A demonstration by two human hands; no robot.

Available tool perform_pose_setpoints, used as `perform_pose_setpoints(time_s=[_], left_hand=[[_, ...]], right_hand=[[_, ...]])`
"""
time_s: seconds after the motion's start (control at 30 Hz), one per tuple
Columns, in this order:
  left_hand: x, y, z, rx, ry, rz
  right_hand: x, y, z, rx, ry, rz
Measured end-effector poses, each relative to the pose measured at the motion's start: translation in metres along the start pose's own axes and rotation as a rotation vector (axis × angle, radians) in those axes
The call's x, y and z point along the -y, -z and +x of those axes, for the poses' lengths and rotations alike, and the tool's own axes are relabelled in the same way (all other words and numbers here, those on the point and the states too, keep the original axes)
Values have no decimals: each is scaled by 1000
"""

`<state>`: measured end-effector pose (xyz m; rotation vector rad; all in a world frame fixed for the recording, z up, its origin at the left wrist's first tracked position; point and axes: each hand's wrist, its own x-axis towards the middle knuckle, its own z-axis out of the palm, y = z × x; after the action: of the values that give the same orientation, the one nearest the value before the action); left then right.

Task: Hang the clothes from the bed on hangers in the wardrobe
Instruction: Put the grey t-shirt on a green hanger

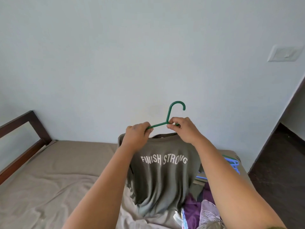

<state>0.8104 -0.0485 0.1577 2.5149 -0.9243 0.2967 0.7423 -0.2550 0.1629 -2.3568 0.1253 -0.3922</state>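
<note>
Here your left hand [136, 138] grips the left arm of the green hanger [170, 115], fingers curled round the bar near its end. Your right hand [182, 129] pinches the hanger just right of the neck, thumb and fingertips closed on the bar, so both hands hold it up in front of the wall [115, 55]. The hook points up and curls to the right, clear of both hands. The grey shirt [163, 179] hangs below your hands with its collar just under the hanger; the hanger's arms show above the collar, and you cannot tell whether either end sits inside the shirt. The white words FINISH STRONG face you across the chest. The shirt's hem drapes down onto the bed [57, 171], which wears a tan sheet. To the right of the shirt, a heap of purple and pale clothes [203, 210] lies on the bed near your right forearm. Farther back on the right edge of the bed lie spare hangers [233, 163], blue and green, partly hidden by that forearm.
</note>
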Motion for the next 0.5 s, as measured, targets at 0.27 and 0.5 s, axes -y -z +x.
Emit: perform_pose_setpoints(time_s=[0.27,0.5], left_hand=[[22,-1,5,-20,63,-53],[35,11,6,-42,70,-86]], right_hand=[[-49,33,-17,-204,-136,321],[-71,18,-26,-208,-83,-34]])
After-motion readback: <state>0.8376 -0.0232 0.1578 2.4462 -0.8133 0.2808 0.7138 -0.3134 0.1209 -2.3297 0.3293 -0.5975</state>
